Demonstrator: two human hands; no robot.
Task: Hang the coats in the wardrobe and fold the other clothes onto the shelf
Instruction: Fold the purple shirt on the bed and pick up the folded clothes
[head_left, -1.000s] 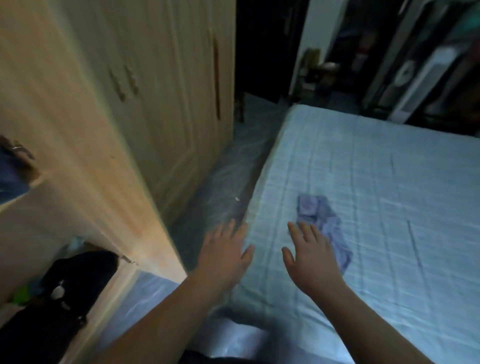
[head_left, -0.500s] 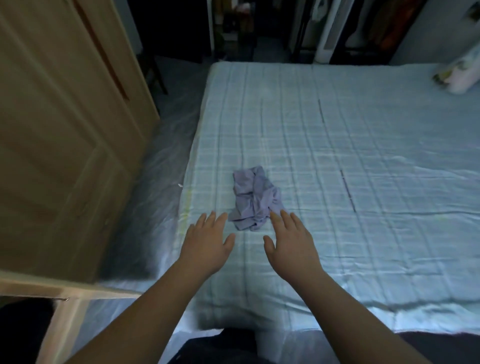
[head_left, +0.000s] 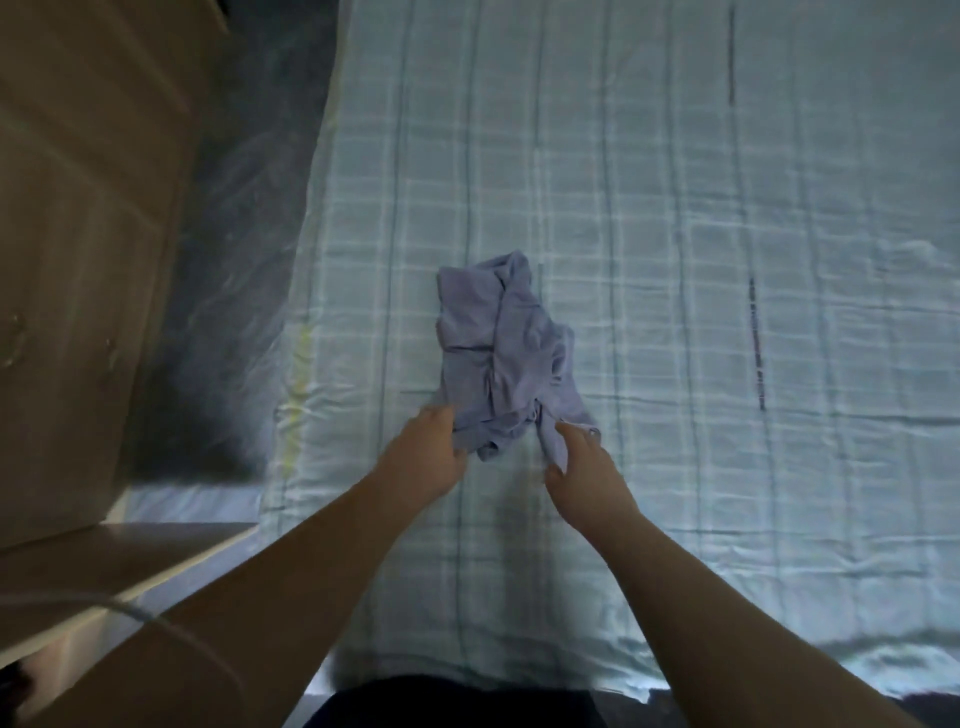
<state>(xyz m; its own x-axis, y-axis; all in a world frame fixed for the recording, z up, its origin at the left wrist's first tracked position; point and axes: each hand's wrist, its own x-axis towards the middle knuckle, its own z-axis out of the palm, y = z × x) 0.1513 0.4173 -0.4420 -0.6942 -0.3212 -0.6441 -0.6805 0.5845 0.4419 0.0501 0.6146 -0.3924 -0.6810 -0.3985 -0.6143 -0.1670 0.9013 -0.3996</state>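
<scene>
A crumpled lilac garment (head_left: 498, 343) lies on the pale blue checked bed sheet (head_left: 675, 260), near the bed's left edge. My left hand (head_left: 428, 449) grips the garment's near left corner, fingers curled into the cloth. My right hand (head_left: 584, 462) pinches the near right end of the fabric between thumb and fingers. Both forearms reach in from the bottom of the view. The wooden wardrobe (head_left: 78, 234) stands at the left, its doors seen at an angle.
A plastic-covered strip of floor (head_left: 244, 260) runs between the wardrobe and the bed. A wooden ledge (head_left: 130, 566) with a white cable (head_left: 156, 618) over it juts out at the lower left. Dark clothing on my body shows at the bottom edge.
My view has swung from the wardrobe down onto the bed. Both hands, open and hovering before, have reached forward and taken hold of the lilac garment's near edge.
</scene>
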